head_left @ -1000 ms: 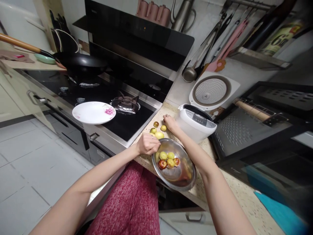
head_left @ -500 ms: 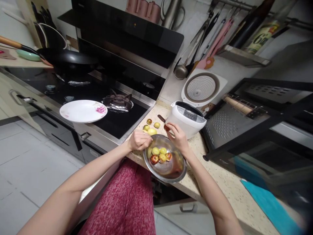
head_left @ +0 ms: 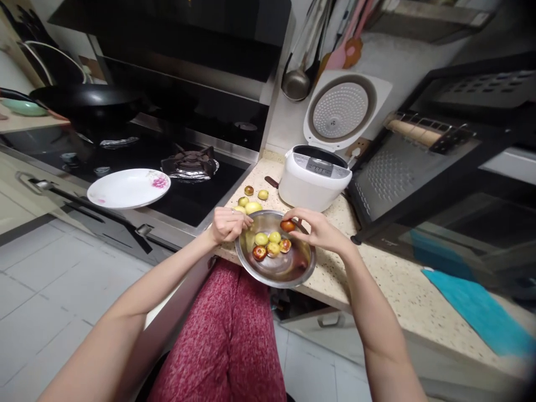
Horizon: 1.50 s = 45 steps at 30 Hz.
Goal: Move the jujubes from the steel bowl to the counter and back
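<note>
A stainless steel bowl tilts at the counter edge above my lap. Inside it lie several jujubes, some yellow-green and some reddish brown. My left hand is closed, its fingers pinching the bowl's left rim. Over the bowl's far right side, my right hand holds a reddish-brown jujube between thumb and fingers. Several more jujubes rest on the counter just beyond the bowl, partly hidden by my left hand.
A white rice cooker stands behind the bowl with its lid up, a brown handle beside it. On the left, a flowered plate overhangs the stove front, and a black wok sits farther back. A blue cloth lies at right.
My right hand has brought the reddish-brown jujube from the counter side near the rice cooker to over the bowl. My left hand stays at the rim. The view has tilted down.
</note>
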{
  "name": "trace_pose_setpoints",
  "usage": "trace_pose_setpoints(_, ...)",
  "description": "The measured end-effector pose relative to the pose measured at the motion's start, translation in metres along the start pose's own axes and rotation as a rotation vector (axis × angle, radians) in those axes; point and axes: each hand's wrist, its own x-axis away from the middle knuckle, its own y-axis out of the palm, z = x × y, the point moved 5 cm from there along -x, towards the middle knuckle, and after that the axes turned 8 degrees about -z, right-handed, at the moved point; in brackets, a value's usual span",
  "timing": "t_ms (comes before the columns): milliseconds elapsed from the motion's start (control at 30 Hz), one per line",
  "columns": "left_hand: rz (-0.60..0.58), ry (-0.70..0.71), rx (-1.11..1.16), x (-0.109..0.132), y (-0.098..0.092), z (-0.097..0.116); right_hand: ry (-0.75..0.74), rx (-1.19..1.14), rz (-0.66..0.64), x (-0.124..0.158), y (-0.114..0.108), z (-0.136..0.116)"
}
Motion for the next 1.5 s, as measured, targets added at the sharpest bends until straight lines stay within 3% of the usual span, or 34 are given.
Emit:
trace_pose_setpoints(300, -0.002, -0.011, -0.001, 0.000, 0.000, -0.001, -0.014, 0.055, -0.135, -0.002, 0.017, -0.001)
trace_pose_setpoints(633, 0.001, -0.017, 0.011, -0.004, -0.002, 0.002, -0.002, -0.082, -0.272, -0.004, 0.029, -0.006)
trace_pose_setpoints(867, -0.001, -0.007, -0.007, -0.003, -0.002, 0.002, -0.025, -0.126, -0.276, -0.005, 0.031, -0.001)
trace_pose_setpoints(1000, 0.006, -0.013, 0.003, -0.002, -0.001, 0.001, -0.003, -0.149, -0.216, -0.007, 0.027, 0.000)
trace_pose_setpoints(1300, -0.025, -0.051, -0.016, 0.001, 0.000, 0.000, 0.013, -0.108, 0.142, -0.009, 0.017, 0.014)
trace_pose_setpoints(1500, 0.117, -0.284, -0.080, 0.001, -0.004, -0.012, 0.000, -0.015, 0.257, -0.008, 0.018, 0.026)
